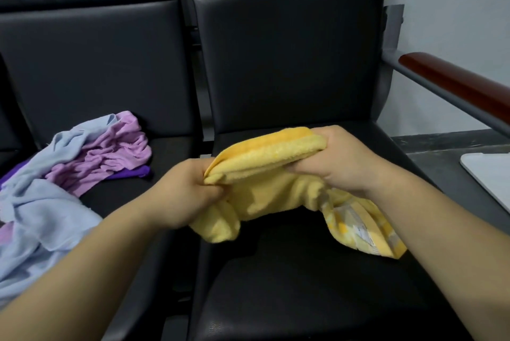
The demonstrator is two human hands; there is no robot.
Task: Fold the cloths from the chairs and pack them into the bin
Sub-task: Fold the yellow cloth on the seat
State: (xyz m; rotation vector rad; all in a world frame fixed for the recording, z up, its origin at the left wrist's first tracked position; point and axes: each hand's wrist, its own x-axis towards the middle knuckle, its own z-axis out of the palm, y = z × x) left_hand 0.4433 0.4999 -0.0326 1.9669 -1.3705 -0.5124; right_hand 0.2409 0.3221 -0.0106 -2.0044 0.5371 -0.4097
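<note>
A yellow towel (265,164) is held up over the right-hand black chair seat (303,285), partly folded into layers, with its lower part and a checked label end hanging down. My left hand (185,191) grips its left end. My right hand (336,158) grips its right end from above. On the left chair seat (165,153) lies a loose heap: a light blue cloth (41,202), a pink cloth (116,153) and a purple cloth (138,172) under them. No bin is in view.
Black padded chair backs (276,50) rise behind the seats. A grey metal armrest with a red-brown wooden top (455,83) runs along the right. A white flat object (491,177) lies on a dark surface at the far right edge.
</note>
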